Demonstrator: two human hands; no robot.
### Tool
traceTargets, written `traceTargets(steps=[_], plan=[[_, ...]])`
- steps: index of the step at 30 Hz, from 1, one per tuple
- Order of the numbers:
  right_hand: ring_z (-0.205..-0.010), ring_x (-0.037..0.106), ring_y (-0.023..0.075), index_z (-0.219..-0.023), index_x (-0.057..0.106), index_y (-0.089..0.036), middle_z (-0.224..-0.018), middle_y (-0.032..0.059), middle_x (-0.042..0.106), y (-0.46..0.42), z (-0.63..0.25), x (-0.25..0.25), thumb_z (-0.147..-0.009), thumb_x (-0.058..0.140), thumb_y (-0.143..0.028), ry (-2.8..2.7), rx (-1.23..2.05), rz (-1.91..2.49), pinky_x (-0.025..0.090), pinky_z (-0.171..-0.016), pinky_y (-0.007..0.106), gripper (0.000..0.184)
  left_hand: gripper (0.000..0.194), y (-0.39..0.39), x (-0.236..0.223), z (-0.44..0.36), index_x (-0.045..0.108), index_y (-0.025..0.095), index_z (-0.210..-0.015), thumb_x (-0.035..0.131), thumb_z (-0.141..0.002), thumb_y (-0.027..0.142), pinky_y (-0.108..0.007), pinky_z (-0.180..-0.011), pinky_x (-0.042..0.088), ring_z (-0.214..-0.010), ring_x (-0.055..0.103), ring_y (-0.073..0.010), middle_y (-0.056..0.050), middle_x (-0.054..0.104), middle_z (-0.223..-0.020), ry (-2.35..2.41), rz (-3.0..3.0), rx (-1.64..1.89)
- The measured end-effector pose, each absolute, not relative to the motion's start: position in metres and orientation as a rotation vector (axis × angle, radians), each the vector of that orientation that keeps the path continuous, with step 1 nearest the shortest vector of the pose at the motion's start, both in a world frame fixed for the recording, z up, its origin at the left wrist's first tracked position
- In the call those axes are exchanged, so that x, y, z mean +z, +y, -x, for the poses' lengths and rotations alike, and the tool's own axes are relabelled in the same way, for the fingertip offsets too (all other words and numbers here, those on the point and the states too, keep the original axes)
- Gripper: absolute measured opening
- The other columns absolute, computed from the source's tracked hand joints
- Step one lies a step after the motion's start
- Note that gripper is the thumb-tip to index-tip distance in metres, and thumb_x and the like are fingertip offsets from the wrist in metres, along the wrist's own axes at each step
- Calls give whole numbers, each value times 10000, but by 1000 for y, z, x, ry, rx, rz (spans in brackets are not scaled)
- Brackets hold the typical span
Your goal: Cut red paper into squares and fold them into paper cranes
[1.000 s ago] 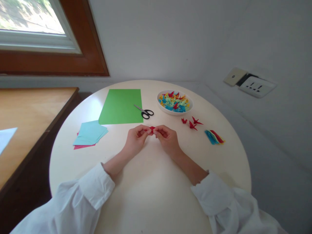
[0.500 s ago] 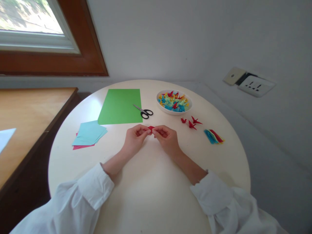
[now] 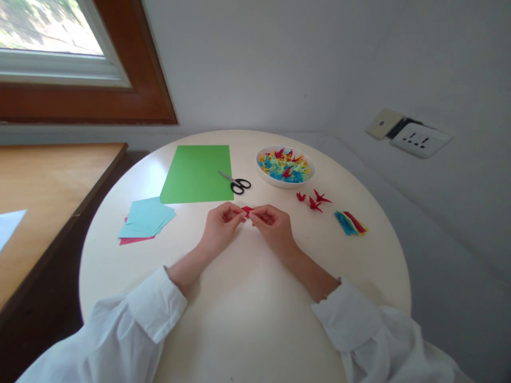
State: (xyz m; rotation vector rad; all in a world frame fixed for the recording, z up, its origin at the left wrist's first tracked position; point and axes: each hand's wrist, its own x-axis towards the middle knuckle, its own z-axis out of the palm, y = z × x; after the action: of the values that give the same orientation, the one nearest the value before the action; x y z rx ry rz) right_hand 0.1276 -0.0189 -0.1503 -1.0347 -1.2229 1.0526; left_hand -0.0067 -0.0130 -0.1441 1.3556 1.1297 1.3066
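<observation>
A small folded piece of red paper [image 3: 247,210] is pinched between my two hands, just above the middle of the white round table [image 3: 247,298]. My left hand [image 3: 223,223] grips its left side with thumb and forefinger. On the other side, my right hand [image 3: 274,226] pinches it the same way, the remaining fingers curled in. Much of the paper is covered by my fingertips, so its exact folds cannot be made out. To the right of my right hand lie three red paper cranes [image 3: 314,204]. Black-handled scissors [image 3: 238,185] rest just beyond my hands.
A green sheet [image 3: 195,175] lies under the scissors' tips. At the back stands a white bowl [image 3: 261,174] of colourful paper cranes. Light blue paper squares [image 3: 143,218] with pink ones beneath lie left; folded coloured paper pieces [image 3: 350,223] lie right. A wooden desk [image 3: 59,175] stands left.
Hardly anything differs. Both hands keep their pinch on the red paper, with only a very slight shift of the fingers.
</observation>
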Motion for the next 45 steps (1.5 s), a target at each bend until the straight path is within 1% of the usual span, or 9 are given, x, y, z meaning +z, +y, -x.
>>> traceTargets(steps=[11, 16, 21, 24, 29, 33, 37, 41, 45], plan=[[-551, 606, 131, -640, 632, -173, -632, 7, 671, -20, -125, -146, -614, 675, -262, -1192, 1053, 1065, 518, -578, 276, 103, 139, -14, -143, 6, 595, 148, -667, 665, -662, 268, -250, -583, 449, -601, 585, -128, -14, 623, -635, 1123, -1349, 1295], [-554, 600, 132, -636, 633, -174, -629, 8, 667, -20, -125, -146, -616, 672, -263, -1215, 1042, 1085, 510, -573, 275, 99, 220, -15, -140, 4, 498, 172, -640, 696, -631, 267, -230, -550, 430, -559, 565, -107, 25, 583, -591, 1056, -1284, 1324], [-545, 587, 126, -633, 627, -172, -608, 3, 652, -21, -125, -146, -612, 673, -258, -1217, 1039, 1090, 499, -570, 269, 100, 267, -15, -141, 4, 429, 186, -629, 689, -648, 244, -210, -505, 397, -516, 536, -92, 62, 506, -533, 1036, -1304, 1339], [-552, 591, 127, -641, 621, -175, -614, 3, 648, -20, -126, -147, -607, 677, -261, -1215, 1065, 1084, 498, -577, 270, 109, 283, -15, -141, 4, 405, 192, -641, 685, -658, 231, -202, -494, 381, -494, 509, -82, 70, 495, -521, 1036, -1298, 1330], [-597, 611, 131, -664, 590, -180, -645, -2, 645, -18, -128, -150, -577, 707, -261, -1181, 1114, 1047, 507, -608, 269, 166, 307, -15, -141, 5, 414, 193, -702, 710, -639, 250, -207, -520, 401, -518, 539, -91, 71, 535, -533, 1041, -1233, 1308], [-610, 616, 137, -673, 579, -186, -641, -5, 642, -17, -127, -151, -583, 707, -279, -1177, 1102, 1053, 518, -626, 282, 182, 350, -15, -141, 5, 435, 189, -754, 738, -605, 280, -243, -606, 449, -571, 583, -106, 47, 613, -592, 980, -1114, 1283], [-595, 614, 135, -666, 572, -191, -627, -8, 638, -17, -127, -149, -586, 701, -286, -1171, 1104, 1051, 525, -622, 282, 179, 362, -15, -141, 5, 490, 173, -812, 748, -589, 294, -271, -682, 463, -620, 607, -114, 15, 664, -651, 955, -997, 1224], [-610, 622, 144, -672, 577, -195, -644, -1, 645, -18, -128, -148, -592, 694, -292, -1182, 1071, 1061, 532, -621, 285, 172, 317, -15, -142, 6, 535, 150, -789, 734, -606, 315, -261, -674, 461, -573, 595, -98, 9, 660, -621, 945, -954, 1166], [-615, 620, 146, -669, 576, -192, -645, 1, 642, -18, -128, -148, -591, 693, -296, -1185, 1054, 1071, 532, -617, 284, 175, 340, -15, -141, 6, 533, 155, -777, 758, -579, 315, -265, -676, 475, -592, 605, -102, 12, 667, -635, 926, -944, 1172]])
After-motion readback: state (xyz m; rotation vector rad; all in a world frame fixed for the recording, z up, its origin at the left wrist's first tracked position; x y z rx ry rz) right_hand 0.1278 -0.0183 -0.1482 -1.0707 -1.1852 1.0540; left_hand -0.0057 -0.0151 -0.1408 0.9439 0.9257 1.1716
